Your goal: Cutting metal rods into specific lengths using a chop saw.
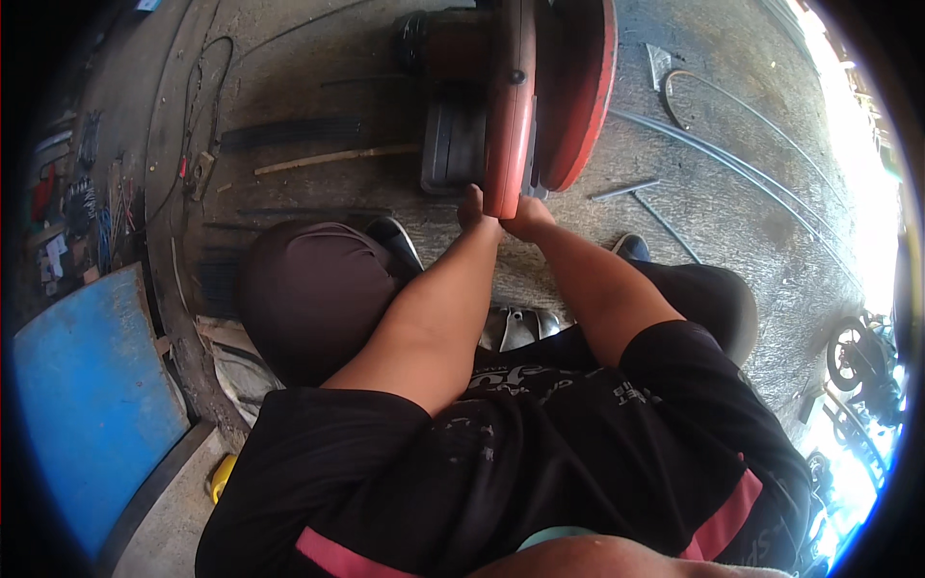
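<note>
A red cut-off saw [512, 116] stands on the floor in front of me, its long handle pointing back toward me. To the right of the handle is its rounded red disc guard [585, 106]; a dark base [453, 144] shows on the left. Both my arms reach forward to the near end of the saw. My left hand [475, 209] is just left of the handle's tip, with most of its fingers hidden. On the other side, my right hand [530, 219] is curled close against the saw, below the handle. Whatever it grips is hidden.
Dark metal bars [289, 133] and a thin wooden strip [337, 159] lie left of the saw. To the right are long grey rods [713, 151] and a short tube [624, 190]. A blue panel [96, 414] stands at the left, a motorcycle [862, 361] at far right.
</note>
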Demonstrator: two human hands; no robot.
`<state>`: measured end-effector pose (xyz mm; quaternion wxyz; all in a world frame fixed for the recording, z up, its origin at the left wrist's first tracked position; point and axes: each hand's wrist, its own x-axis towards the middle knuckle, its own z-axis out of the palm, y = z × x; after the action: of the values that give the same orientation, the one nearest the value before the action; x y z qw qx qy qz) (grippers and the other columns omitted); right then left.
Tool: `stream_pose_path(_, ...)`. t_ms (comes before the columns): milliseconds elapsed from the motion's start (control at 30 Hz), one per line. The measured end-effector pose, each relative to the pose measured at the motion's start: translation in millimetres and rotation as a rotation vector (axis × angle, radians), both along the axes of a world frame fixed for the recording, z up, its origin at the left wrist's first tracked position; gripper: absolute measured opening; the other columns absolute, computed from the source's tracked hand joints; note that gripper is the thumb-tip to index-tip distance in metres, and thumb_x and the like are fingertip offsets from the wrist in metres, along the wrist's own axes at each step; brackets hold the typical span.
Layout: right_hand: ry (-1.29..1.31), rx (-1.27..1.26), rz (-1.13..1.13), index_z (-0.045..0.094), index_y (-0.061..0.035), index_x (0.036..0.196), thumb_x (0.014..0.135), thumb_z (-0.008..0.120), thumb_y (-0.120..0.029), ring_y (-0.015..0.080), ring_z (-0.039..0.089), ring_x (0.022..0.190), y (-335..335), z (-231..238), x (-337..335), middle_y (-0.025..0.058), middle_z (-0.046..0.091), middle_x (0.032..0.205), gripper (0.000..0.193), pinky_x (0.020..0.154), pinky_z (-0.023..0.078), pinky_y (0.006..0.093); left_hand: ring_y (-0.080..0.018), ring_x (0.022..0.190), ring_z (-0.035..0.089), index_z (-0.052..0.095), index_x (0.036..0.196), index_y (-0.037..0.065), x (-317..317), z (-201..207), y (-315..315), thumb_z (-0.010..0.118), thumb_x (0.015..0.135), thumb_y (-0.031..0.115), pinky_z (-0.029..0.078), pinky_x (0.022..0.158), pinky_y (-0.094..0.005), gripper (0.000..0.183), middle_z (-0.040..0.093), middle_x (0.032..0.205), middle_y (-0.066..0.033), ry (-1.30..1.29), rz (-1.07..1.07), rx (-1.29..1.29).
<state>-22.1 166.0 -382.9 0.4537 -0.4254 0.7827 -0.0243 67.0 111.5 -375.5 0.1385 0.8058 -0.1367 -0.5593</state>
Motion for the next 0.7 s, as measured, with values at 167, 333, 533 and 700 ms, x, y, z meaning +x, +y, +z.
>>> stream_pose_path(167, 0.05, 0.024, -0.035, 0.068, -0.0013, 0.109, 0.078, 0.062, -0.063, 0.0343, 0.061, 0.111, 1.2, 10.5, 2.5, 0.0224, 0.065, 0.114, 0.07, 0.093, 0.05, 0.0427, -0.0324, 0.097, 0.066, 0.064, 0.106, -0.008, 3.6, -10.5, 9.8, 0.057, 0.086, 0.042, 0.051, 0.079, -0.0439, 0.055, 0.067, 0.107, -0.0208, 0.057, -0.111, -0.232)
stream_pose_path(333, 0.079, 0.077, 0.068, 0.066, -0.0004, 0.112, 0.076, 0.066, -0.059, 0.0338, 0.061, 0.111, 2.0, 49.4, -1.9, 0.0206, 0.065, 0.116, 0.069, 0.093, 0.05, 0.0426, -0.0332, 0.097, 0.066, 0.063, 0.108, -0.007, 10.2, -19.2, 3.4, 0.059, 0.086, 0.042, 0.051, 0.081, -0.0433, 0.053, 0.066, 0.109, -0.0189, 0.161, -0.141, -0.189)
stream_pose_path(533, 0.265, -0.072, 0.011, 0.065, -0.0048, 0.117, 0.086, 0.058, -0.038, 0.0303, 0.062, 0.111, 13.3, 98.6, 12.6, 0.0185, 0.065, 0.116, 0.046, 0.094, 0.05, 0.0426, -0.038, 0.101, 0.064, 0.062, 0.11, -0.004, -3.4, 3.6, 13.6, 0.057, 0.087, 0.04, 0.051, 0.087, -0.0471, 0.051, 0.064, 0.113, -0.0211, -0.18, -0.228, -0.101)
stream_pose_path(700, 0.319, -0.333, -0.09, 0.066, -0.0067, 0.106, 0.087, 0.052, -0.028, 0.035, 0.064, 0.101, 31.6, 129.0, 15.3, 0.0203, 0.066, 0.106, 0.032, 0.087, 0.052, 0.0463, -0.0411, 0.11, 0.059, 0.062, 0.113, -0.004, 1.7, 49.8, 24.7, 0.046, 0.091, 0.036, 0.046, 0.092, -0.0487, 0.048, 0.062, 0.116, -0.0263, -0.237, -0.746, -0.471)
